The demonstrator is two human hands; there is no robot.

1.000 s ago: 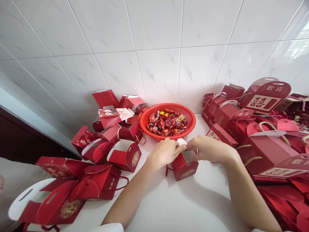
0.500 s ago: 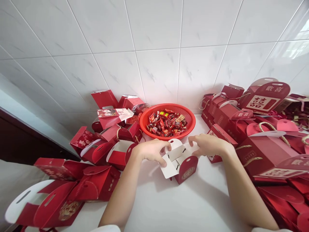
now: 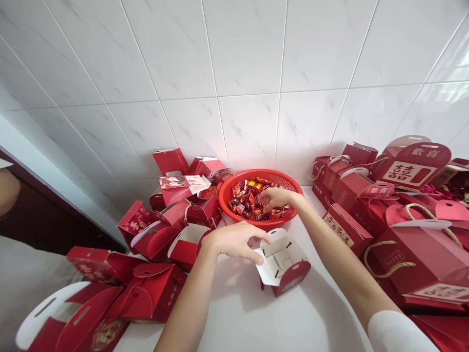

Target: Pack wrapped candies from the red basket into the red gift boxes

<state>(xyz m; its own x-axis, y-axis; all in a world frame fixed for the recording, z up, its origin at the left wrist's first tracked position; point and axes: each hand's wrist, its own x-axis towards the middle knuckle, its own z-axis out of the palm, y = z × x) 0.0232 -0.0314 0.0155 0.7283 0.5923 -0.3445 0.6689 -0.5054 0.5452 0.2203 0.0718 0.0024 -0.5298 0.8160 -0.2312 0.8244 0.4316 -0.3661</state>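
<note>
A small gift box [image 3: 293, 276], red outside and white inside, stands with its top flaps spread on the white table. It has dark slots, and no sweets show in it. My left hand [image 3: 236, 242] is at its left side, thumb by the left flap and forefinger by the back flap, fingers apart in a loose curve. Behind the box is a red plastic basket [image 3: 296, 185] of wrapped candies [image 3: 251, 200]. My right hand [image 3: 276, 198] reaches into it from the right, fingers bent down and apart among the candies; the tips are partly hidden.
Red gift boxes [image 3: 154, 288] crowd the left side, some with raised flaps. More red boxes with rope handles [image 3: 414, 254] are stacked on the right. A tiled wall [image 3: 249, 122] rises behind the basket. Part of another person's arm [image 3: 8, 190] shows at the far left edge.
My right hand has left the box's right side and moved up into the candy basket. My left hand stays by the box, its grip looser. The view has tilted slightly upward.
</note>
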